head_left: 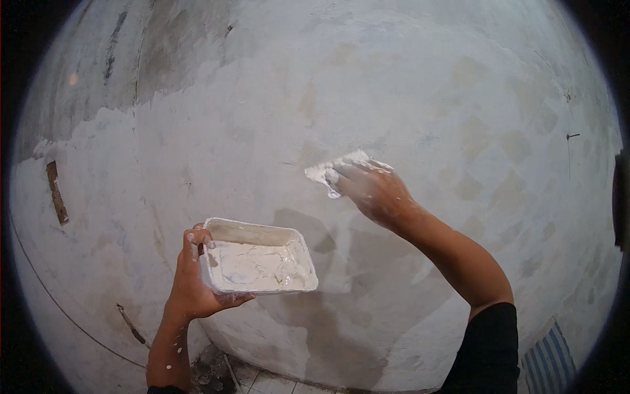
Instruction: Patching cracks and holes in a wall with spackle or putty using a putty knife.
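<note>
My left hand (197,279) grips a white rectangular tub (258,286) from its left side and from below, with the thumb over the rim. Inside the tub lies a thick white paste, like wall putty (252,264). Out in front, my right hand (371,187) is closed round a flat, putty-smeared spreader (338,167) held against or very near the wall (407,98). White putty coats the fingers of that hand. The spreader's handle, if it has one, is hidden by the hand and the paste.
Bare grey plaster (190,46) shows at the upper left, above a ragged white edge. A nail (573,136) sticks out at the right. Low on the left run a cable (62,308) and a brown strip (57,192). A blue-striped cloth or panel (550,358) stands at the lower right.
</note>
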Tool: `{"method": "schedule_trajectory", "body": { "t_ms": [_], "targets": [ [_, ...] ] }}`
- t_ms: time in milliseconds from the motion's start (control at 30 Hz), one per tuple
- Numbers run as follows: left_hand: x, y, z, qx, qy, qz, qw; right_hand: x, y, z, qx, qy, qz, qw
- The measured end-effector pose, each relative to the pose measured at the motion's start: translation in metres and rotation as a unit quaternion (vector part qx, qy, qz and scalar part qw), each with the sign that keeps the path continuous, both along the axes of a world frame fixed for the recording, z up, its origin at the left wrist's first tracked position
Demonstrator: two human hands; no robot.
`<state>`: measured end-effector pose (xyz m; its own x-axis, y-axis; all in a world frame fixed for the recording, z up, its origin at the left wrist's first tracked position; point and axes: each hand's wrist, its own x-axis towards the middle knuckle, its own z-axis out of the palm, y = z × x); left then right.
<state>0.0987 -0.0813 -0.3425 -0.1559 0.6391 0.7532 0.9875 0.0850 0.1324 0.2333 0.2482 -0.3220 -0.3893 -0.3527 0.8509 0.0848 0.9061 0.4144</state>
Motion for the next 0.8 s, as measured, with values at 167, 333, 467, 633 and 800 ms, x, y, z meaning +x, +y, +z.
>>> {"method": "schedule_trajectory", "body": {
  "t_ms": [167, 333, 467, 633, 800],
  "targets": [
    [0.016, 0.003, 0.002, -0.008, -0.001, 0.067, 0.998, -0.058, 0.039, 0.029, 0.070, 0.069, -0.074, 0.992],
    [0.030, 0.006, 0.006, -0.020, 0.027, 0.109, 0.993, -0.099, 0.082, 0.039, 0.010, 0.140, -0.148, 0.979],
    [0.029, 0.003, 0.000, 0.018, 0.003, 0.101, 0.995, -0.113, 0.086, 0.003, 0.057, 0.095, -0.256, 0.960],
    [0.038, 0.004, -0.011, 0.086, 0.011, 0.121, 0.989, -0.083, 0.063, 0.023, -0.096, -0.070, -0.121, 0.985],
    [0.037, 0.007, -0.017, 0.079, 0.015, 0.121, 0.989, -0.041, 0.124, 0.083, -0.166, 0.221, -0.143, 0.950]
  ]
}}
